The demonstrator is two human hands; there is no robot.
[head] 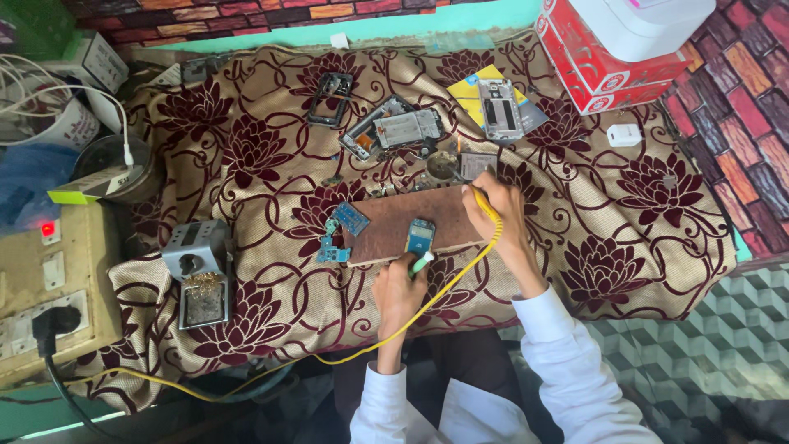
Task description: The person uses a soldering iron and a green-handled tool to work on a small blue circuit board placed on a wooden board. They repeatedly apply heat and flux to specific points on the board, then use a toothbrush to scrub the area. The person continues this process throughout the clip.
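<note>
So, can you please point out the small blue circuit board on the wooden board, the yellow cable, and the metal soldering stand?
small blue circuit board (422, 234), head view, its middle.
yellow cable (444, 288), head view, middle stretch below the wooden board.
metal soldering stand (197, 253), head view, its grey top face.

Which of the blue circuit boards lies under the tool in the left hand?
The small blue board on the brown wooden slab; the left hand touches it with a green-tipped tool. The other blue boards lie further left.

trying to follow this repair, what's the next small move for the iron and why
Probably bring the iron in the right hand left and down to the small board. The left hand already steadies that board with a green-handled tool on the wooden block, while the iron's tip sits off near the block's upper right corner.
</note>
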